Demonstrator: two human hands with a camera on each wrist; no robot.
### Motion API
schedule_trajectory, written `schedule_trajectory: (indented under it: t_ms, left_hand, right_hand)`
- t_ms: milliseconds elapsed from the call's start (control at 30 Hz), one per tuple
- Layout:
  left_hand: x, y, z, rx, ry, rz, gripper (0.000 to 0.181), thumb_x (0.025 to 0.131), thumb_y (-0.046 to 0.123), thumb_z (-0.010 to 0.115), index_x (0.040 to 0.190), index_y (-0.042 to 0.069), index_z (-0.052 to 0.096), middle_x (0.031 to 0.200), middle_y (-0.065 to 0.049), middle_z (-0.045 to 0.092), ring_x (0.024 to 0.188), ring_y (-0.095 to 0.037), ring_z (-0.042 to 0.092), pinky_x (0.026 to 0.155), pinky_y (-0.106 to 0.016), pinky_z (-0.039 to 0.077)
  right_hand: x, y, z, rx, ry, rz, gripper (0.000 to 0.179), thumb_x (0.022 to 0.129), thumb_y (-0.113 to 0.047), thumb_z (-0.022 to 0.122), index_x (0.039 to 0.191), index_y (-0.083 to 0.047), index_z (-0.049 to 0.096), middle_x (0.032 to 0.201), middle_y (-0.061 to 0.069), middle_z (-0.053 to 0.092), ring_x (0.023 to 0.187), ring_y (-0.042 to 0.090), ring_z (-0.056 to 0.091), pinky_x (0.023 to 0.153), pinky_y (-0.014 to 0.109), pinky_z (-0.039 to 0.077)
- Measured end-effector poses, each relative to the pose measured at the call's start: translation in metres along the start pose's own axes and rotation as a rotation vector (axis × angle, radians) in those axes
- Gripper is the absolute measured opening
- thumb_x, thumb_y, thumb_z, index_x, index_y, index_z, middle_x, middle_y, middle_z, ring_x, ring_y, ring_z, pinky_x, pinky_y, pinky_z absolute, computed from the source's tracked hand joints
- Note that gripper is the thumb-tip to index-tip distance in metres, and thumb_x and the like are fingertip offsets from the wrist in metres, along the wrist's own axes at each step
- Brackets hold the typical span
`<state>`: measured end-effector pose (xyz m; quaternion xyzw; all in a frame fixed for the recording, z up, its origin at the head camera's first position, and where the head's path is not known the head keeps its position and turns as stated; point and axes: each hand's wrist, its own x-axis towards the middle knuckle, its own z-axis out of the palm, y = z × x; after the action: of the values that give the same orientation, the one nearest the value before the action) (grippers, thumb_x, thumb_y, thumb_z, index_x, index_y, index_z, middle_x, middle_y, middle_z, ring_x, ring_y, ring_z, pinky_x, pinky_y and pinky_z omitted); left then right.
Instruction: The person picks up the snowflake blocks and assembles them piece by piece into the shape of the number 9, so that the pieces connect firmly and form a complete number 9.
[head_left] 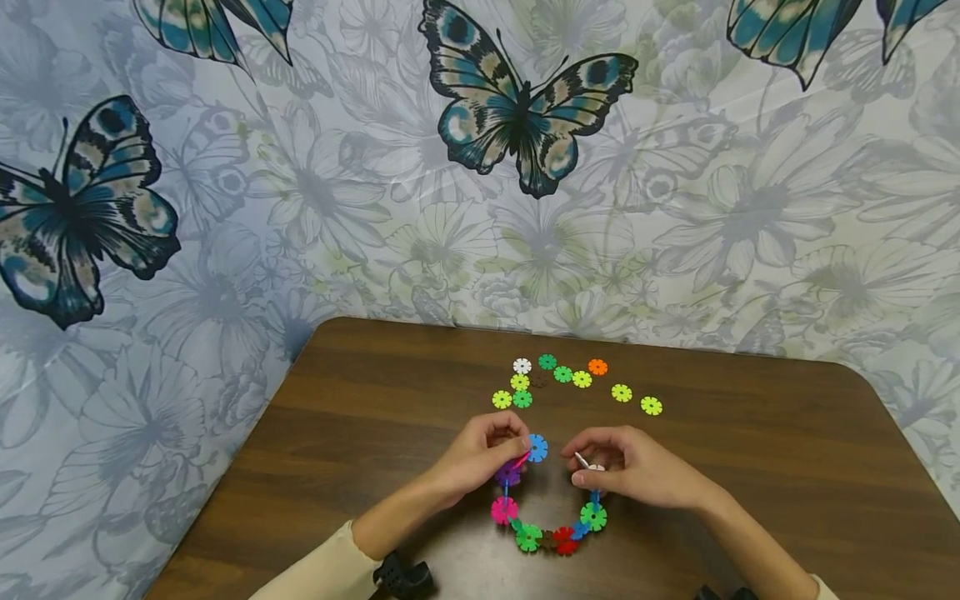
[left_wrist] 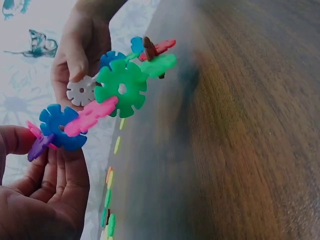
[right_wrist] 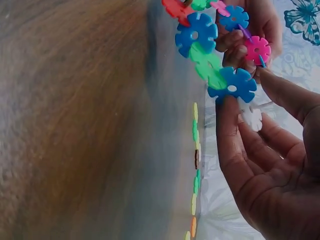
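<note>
Both hands hold up a curved chain of notched plastic interlocking discs above the table. My left hand (head_left: 487, 454) pinches a pink interlocking disc (head_left: 521, 459) near the chain's left end, with a blue disc (head_left: 537, 447) beyond its fingertips and a purple disc (head_left: 508, 474) below. At the other end, my right hand (head_left: 637, 467) grips a white interlocking disc (right_wrist: 251, 118) with curled fingers, partly hiding it. Beside it, a blue disc (right_wrist: 232, 86) joins a green disc (head_left: 593, 517). A red disc (head_left: 565, 541) and a green disc (head_left: 528, 537) hang at the bottom of the curve.
Several loose discs lie beyond the hands on the brown wooden table (head_left: 360, 392), among them a white disc (head_left: 522, 366), an orange disc (head_left: 597, 367) and a yellow disc (head_left: 652, 406). Behind the table's far edge hangs a butterfly-patterned cloth (head_left: 360, 250).
</note>
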<state>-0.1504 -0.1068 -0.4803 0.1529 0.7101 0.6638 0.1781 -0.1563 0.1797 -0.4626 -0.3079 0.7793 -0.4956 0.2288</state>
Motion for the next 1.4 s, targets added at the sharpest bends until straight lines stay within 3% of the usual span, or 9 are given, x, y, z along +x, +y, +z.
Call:
schedule_trajectory:
  t_ms: [100,267,367,533,667,833,1033,1167,1400]
  left_hand:
    - [-0.002,0.001,0.000,-0.010,-0.005,-0.012,0.017,0.103,0.013,0.066,0.108,-0.003,0.067,0.087,-0.012,0.067,0.072,-0.011,0.064,0.067,-0.021,0.054]
    - [-0.004,0.003,-0.002,-0.063,-0.010,-0.039,0.020,0.104,0.012,0.064,0.111,-0.007,0.065,0.088,-0.015,0.067,0.072,-0.015,0.066,0.067,-0.024,0.059]
    - [-0.006,0.004,-0.002,-0.085,-0.013,-0.056,0.021,0.104,0.011,0.064,0.113,-0.007,0.064,0.090,-0.014,0.067,0.075,-0.019,0.066,0.068,-0.027,0.061]
    - [-0.007,0.003,-0.004,-0.111,-0.011,-0.072,0.020,0.103,0.012,0.066,0.112,-0.006,0.064,0.090,-0.007,0.067,0.075,-0.018,0.065,0.070,-0.029,0.063]
    - [-0.006,0.001,-0.005,-0.129,-0.012,-0.068,0.018,0.103,0.012,0.065,0.110,-0.004,0.064,0.090,-0.008,0.066,0.072,-0.016,0.064,0.070,-0.030,0.063]
    - [-0.006,0.000,-0.005,-0.120,-0.003,-0.058,0.018,0.102,0.010,0.065,0.109,-0.006,0.063,0.090,-0.007,0.065,0.072,-0.016,0.065,0.070,-0.029,0.063]
    - [-0.007,0.000,-0.008,0.016,0.044,-0.016,0.016,0.100,0.013,0.067,0.105,-0.002,0.068,0.092,-0.002,0.064,0.084,-0.017,0.060,0.078,-0.027,0.056]
    - [-0.007,0.000,-0.011,0.107,0.072,0.004,0.012,0.099,0.017,0.070,0.101,0.005,0.072,0.090,-0.001,0.065,0.084,-0.016,0.055,0.076,-0.026,0.047]
    - [-0.007,0.006,-0.012,0.101,0.017,-0.003,0.015,0.099,0.019,0.072,0.103,0.004,0.070,0.087,0.001,0.065,0.078,-0.013,0.055,0.071,-0.023,0.047]
  right_hand:
    - [-0.001,-0.001,-0.001,-0.014,-0.020,0.002,0.035,0.101,-0.027,0.073,0.130,-0.008,0.068,0.115,0.013,0.076,0.093,0.017,0.073,0.073,0.027,0.059]
    - [-0.001,0.004,-0.010,-0.039,-0.032,0.033,0.037,0.106,-0.030,0.066,0.136,-0.008,0.065,0.118,0.011,0.075,0.099,0.024,0.073,0.080,0.032,0.061]
    - [0.003,0.015,-0.025,-0.178,0.080,0.053,0.037,0.105,-0.036,0.065,0.132,-0.010,0.068,0.118,0.004,0.075,0.102,0.023,0.073,0.083,0.033,0.061]
    - [0.017,0.044,-0.057,-0.574,0.371,0.086,0.034,0.096,-0.030,0.078,0.121,-0.007,0.073,0.114,0.006,0.073,0.105,0.028,0.066,0.092,0.045,0.052]
    - [0.026,0.061,-0.076,-0.710,0.432,0.126,0.034,0.090,-0.021,0.084,0.116,-0.003,0.074,0.115,0.015,0.071,0.109,0.040,0.060,0.097,0.056,0.047]
    - [0.031,0.069,-0.082,-0.702,0.388,0.140,0.024,0.089,-0.018,0.085,0.106,-0.006,0.073,0.108,0.012,0.069,0.107,0.039,0.060,0.096,0.056,0.048]
    - [0.030,0.063,-0.076,-0.573,0.363,0.087,0.020,0.089,-0.010,0.083,0.099,-0.010,0.066,0.091,0.000,0.067,0.085,0.017,0.061,0.079,0.034,0.051]
    - [0.028,0.051,-0.058,-0.444,0.347,0.023,0.015,0.093,-0.006,0.078,0.103,-0.011,0.067,0.090,-0.003,0.068,0.081,0.011,0.064,0.073,0.025,0.055]
    - [0.024,0.020,-0.014,-0.251,0.323,-0.132,0.012,0.097,-0.012,0.077,0.104,-0.021,0.072,0.093,-0.006,0.073,0.081,0.010,0.068,0.072,0.027,0.060]
